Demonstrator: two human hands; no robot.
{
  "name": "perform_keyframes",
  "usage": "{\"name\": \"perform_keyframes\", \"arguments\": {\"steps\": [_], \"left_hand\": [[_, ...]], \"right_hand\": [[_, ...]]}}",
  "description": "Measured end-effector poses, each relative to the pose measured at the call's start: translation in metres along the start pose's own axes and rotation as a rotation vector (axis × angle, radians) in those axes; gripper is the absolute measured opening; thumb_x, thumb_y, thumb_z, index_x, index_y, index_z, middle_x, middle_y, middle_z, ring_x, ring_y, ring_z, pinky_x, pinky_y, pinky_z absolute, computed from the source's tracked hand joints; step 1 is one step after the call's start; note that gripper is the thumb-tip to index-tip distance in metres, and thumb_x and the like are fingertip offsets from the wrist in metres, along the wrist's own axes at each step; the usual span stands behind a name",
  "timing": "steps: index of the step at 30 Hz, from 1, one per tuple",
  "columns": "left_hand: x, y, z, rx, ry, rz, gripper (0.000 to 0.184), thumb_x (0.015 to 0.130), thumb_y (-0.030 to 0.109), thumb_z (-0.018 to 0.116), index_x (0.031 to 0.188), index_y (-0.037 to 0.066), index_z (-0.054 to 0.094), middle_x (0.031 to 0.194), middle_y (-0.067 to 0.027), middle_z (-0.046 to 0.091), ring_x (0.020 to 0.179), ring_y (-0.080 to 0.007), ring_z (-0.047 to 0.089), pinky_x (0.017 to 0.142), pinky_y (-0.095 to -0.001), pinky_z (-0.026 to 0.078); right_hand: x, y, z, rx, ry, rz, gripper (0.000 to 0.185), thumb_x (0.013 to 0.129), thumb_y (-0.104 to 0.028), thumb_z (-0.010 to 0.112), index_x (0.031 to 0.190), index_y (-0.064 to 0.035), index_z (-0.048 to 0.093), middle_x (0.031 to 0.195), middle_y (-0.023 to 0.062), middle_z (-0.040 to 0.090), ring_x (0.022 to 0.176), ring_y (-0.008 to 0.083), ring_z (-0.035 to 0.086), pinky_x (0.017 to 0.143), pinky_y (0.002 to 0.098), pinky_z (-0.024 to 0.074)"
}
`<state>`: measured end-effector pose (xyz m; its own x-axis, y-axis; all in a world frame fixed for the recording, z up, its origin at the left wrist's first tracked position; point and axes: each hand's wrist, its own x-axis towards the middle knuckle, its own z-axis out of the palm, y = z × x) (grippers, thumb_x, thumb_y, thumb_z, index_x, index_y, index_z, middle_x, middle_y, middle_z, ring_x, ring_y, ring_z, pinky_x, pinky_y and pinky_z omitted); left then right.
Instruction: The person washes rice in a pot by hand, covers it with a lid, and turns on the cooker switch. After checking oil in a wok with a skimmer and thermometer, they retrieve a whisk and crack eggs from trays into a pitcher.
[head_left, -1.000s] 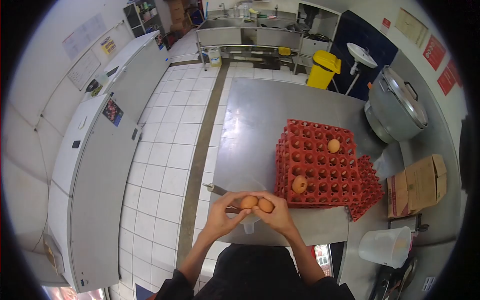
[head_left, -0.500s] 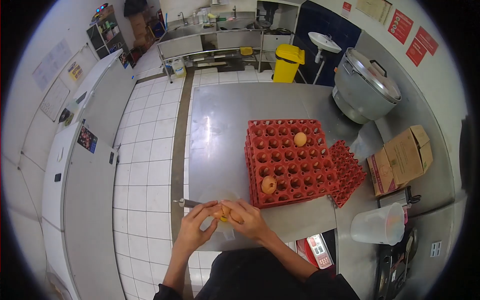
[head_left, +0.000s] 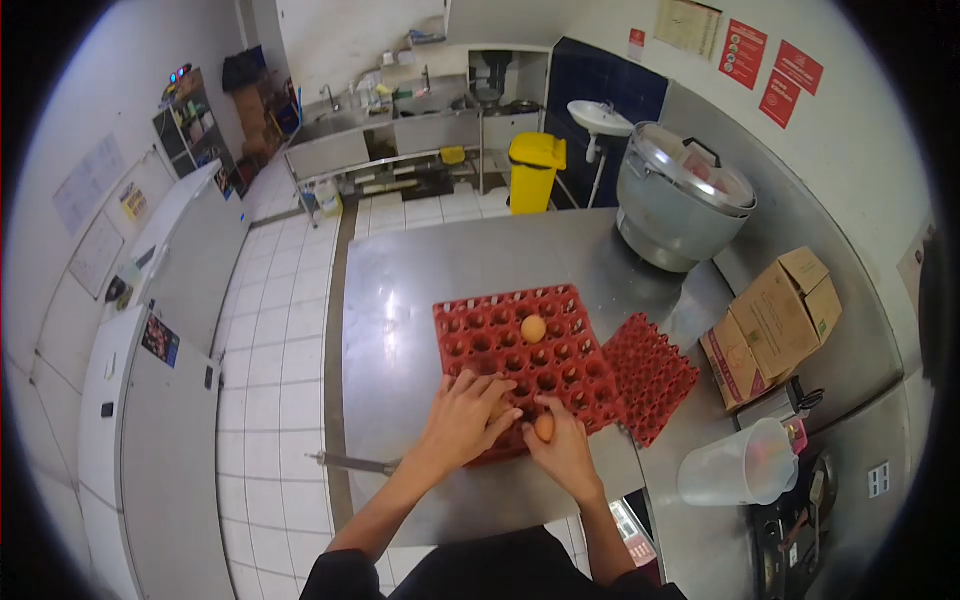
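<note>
Both of my hands are over the near left part of a red egg tray [head_left: 480, 320] on the steel table. My left hand [head_left: 458, 418] is curled over the tray, its fingers around an eggshell [head_left: 503, 407] that they mostly cover. In my right hand [head_left: 566, 450], an orange-brown eggshell [head_left: 545, 428] is pinched between thumb and fingers at the tray's near edge. One brown egg [head_left: 533, 329] sits in a cup farther back. A utensil with a grey metal handle [head_left: 355, 463] lies beside my left forearm; its other end is hidden.
Another red egg tray [head_left: 655, 375] lies to the right. Beyond it are a cardboard box [head_left: 770, 325], a translucent plastic jug [head_left: 735, 465] and a large lidded metal pot [head_left: 680, 200]. A scale [head_left: 632, 535] shows partly below the table edge.
My hands have moved from the cracked egg with its yolk showing, at the table's near edge, up and right onto the tray. The yolk no longer shows. The camera view has shifted.
</note>
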<state>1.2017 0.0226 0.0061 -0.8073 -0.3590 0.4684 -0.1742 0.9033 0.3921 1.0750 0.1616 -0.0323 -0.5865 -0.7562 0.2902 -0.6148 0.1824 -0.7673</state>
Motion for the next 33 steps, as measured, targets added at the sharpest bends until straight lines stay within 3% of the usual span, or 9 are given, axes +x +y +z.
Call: {"name": "perform_keyframes", "arguments": {"steps": [2,6,11,15,17,19,21,27,33], "left_hand": [[0.030,-0.005,0.007,-0.065,-0.049,0.030,0.026,0.087,0.021,0.070,0.108,0.007,0.063,0.109,-0.0090,0.067,0.092,-0.0316,0.059,0.085,-0.0452,0.048],[0.091,-0.033,0.060,-0.037,-0.164,0.105,0.028,0.085,0.009,0.066,0.113,0.008,0.062,0.113,-0.0140,0.062,0.101,-0.0359,0.060,0.089,-0.0457,0.051],[0.138,-0.069,0.098,0.111,-0.495,0.062,0.031,0.082,0.007,0.067,0.113,0.007,0.061,0.115,-0.0193,0.058,0.105,-0.0392,0.061,0.089,-0.0460,0.052],[0.113,-0.044,0.036,-0.173,-0.288,-0.054,0.037,0.082,0.011,0.071,0.118,0.008,0.061,0.115,-0.0187,0.059,0.105,-0.0365,0.062,0.088,-0.0435,0.053],[0.067,-0.016,0.000,-0.496,0.195,-0.088,0.040,0.084,0.014,0.073,0.120,0.005,0.060,0.113,-0.0147,0.059,0.101,-0.0287,0.063,0.087,-0.0398,0.053],[0.001,-0.009,-0.016,-0.481,0.379,-0.110,0.043,0.085,0.012,0.074,0.123,0.001,0.057,0.114,-0.0115,0.057,0.101,-0.0224,0.060,0.089,-0.0364,0.051],[-0.065,0.013,-0.012,-0.470,0.698,-0.230,0.044,0.083,0.007,0.077,0.121,-0.001,0.058,0.116,-0.0149,0.055,0.103,-0.0266,0.059,0.089,-0.0358,0.050],[-0.169,0.016,0.013,-0.521,0.919,-0.598,0.044,0.084,0.001,0.074,0.123,-0.001,0.052,0.118,-0.0136,0.053,0.107,-0.0242,0.058,0.092,-0.0370,0.050],[-0.203,-0.002,0.005,-0.542,0.918,-0.708,0.043,0.089,0.003,0.072,0.126,0.000,0.050,0.119,-0.0112,0.056,0.103,-0.0199,0.061,0.086,-0.0299,0.053]], "right_hand": [[-0.004,-0.007,-0.020,0.086,-0.124,0.229,0.026,0.088,-0.012,0.070,0.108,-0.0002,0.059,0.085,0.0131,0.066,0.078,0.0204,0.065,0.073,0.0348,0.0527],[-0.024,0.024,-0.013,0.263,0.010,0.124,0.024,0.088,-0.010,0.069,0.108,-0.0026,0.058,0.084,0.0118,0.066,0.068,0.0194,0.062,0.065,0.0343,0.0508],[-0.051,0.027,-0.009,1.044,-0.146,0.516,0.022,0.099,-0.019,0.056,0.117,-0.0100,0.048,0.095,0.0096,0.063,0.067,0.0145,0.053,0.060,0.0294,0.0426],[-0.057,0.003,-0.002,1.184,-0.205,0.499,0.026,0.102,-0.025,0.049,0.123,-0.0095,0.045,0.107,0.0129,0.061,0.075,0.0166,0.055,0.067,0.0302,0.0442],[-0.058,-0.016,0.004,1.290,-0.194,0.474,0.031,0.100,-0.024,0.049,0.128,-0.0098,0.045,0.114,0.0141,0.059,0.079,0.0184,0.056,0.072,0.0318,0.0451],[-0.059,-0.032,0.019,1.352,-0.243,0.464,0.035,0.100,-0.024,0.048,0.131,-0.0096,0.043,0.117,0.0127,0.057,0.081,0.0178,0.055,0.074,0.0318,0.0445],[-0.061,-0.052,0.041,1.410,-0.281,0.461,0.038,0.100,-0.024,0.046,0.135,-0.0094,0.041,0.120,0.0114,0.055,0.083,0.0172,0.055,0.076,0.0319,0.0439],[-0.075,-0.081,0.115,1.465,-0.460,0.495,0.038,0.098,-0.028,0.046,0.132,-0.0101,0.043,0.121,0.0073,0.051,0.099,0.0153,0.051,0.079,0.0321,0.0430],[-0.086,-0.084,0.151,1.450,-0.511,0.514,0.037,0.097,-0.028,0.045,0.130,-0.0100,0.044,0.117,0.0069,0.052,0.092,0.0155,0.052,0.077,0.0301,0.0414]]}}
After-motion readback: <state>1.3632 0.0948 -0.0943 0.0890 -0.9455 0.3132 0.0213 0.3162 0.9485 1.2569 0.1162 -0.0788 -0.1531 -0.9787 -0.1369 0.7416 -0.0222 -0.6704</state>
